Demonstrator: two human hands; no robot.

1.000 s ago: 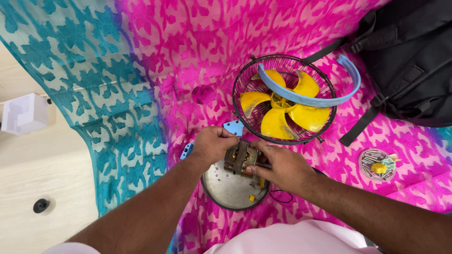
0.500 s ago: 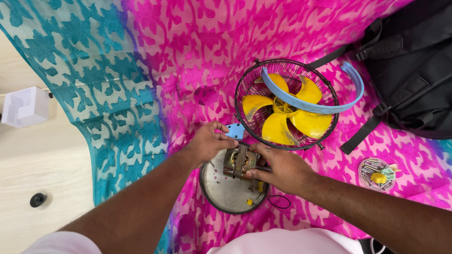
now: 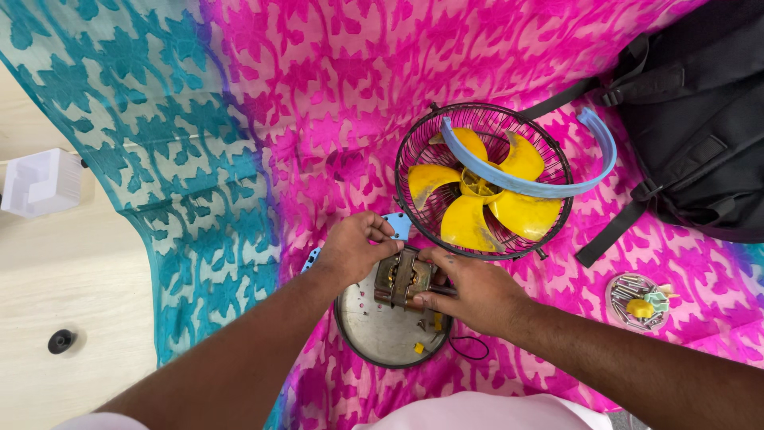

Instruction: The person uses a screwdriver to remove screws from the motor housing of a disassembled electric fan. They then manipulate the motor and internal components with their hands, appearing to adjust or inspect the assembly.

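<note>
Left hand has shifted up, pinching blue plate | right hand still grips motor | I see fan blades beyond hands.

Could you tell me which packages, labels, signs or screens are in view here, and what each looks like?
No labels, signs or screens show.
White moulded plastic box: far left on the pale wooden floor, blocky and plain; possibly packaging.
Small round metal lid: lower right on the pink patterned cloth, holding screws and a yellow piece.
</note>
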